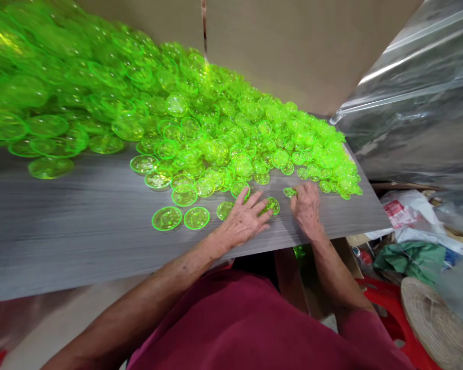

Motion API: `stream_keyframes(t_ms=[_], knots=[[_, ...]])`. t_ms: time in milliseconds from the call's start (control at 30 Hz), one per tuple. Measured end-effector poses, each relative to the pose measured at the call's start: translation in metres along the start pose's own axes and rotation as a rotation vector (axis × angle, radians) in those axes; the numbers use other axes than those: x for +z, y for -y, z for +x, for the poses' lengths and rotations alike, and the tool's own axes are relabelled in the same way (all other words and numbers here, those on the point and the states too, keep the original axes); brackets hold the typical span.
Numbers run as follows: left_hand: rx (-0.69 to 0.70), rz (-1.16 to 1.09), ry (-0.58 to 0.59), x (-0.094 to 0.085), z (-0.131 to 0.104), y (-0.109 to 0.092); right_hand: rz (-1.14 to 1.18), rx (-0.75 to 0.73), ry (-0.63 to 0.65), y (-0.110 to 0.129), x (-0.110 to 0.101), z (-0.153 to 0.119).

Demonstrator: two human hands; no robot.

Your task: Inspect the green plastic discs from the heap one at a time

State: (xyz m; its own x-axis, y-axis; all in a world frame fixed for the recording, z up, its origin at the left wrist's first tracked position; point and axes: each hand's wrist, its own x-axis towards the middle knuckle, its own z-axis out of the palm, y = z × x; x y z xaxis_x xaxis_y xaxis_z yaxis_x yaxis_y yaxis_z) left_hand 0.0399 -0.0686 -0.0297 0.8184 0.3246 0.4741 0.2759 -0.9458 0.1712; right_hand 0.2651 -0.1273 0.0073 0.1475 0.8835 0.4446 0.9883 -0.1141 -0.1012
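A large heap of clear neon-green plastic discs (216, 118) covers the back of the grey table (100, 231). My left hand (246, 216) lies palm down with its fingers spread, among loose discs near the front edge. One disc (240, 189) is by its fingertips, another (225, 210) is just left of it, and a third (273, 206) is partly under its right side. My right hand (307, 208) is closed, its fingertips pinching the edge of a small green disc (289, 192). Two discs (166, 218) lie side by side farther left.
A cardboard sheet (293, 46) stands behind the heap, and clear plastic sheeting (420, 97) hangs at the right. Right of the table are bags (412, 213), a red stool (389, 321) and a woven straw item (432, 324). A cardboard box is below the front edge.
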Motion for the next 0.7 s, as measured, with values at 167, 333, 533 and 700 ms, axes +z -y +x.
stream_keyframes(t_ms=[167,333,533,700], knots=[[0.005,0.022,0.062,0.008,0.003,-0.003,-0.016,-0.170,0.165,-0.003,-0.010,-0.043],[0.014,0.043,0.083,0.001,0.005,-0.002,0.117,-0.118,0.293,-0.011,-0.011,-0.042],[-0.092,0.006,0.109,-0.012,0.012,-0.006,0.251,-0.134,0.399,-0.025,-0.003,-0.019],[-0.136,-0.007,0.168,-0.007,0.029,-0.014,0.243,-0.077,0.333,-0.027,-0.007,-0.017]])
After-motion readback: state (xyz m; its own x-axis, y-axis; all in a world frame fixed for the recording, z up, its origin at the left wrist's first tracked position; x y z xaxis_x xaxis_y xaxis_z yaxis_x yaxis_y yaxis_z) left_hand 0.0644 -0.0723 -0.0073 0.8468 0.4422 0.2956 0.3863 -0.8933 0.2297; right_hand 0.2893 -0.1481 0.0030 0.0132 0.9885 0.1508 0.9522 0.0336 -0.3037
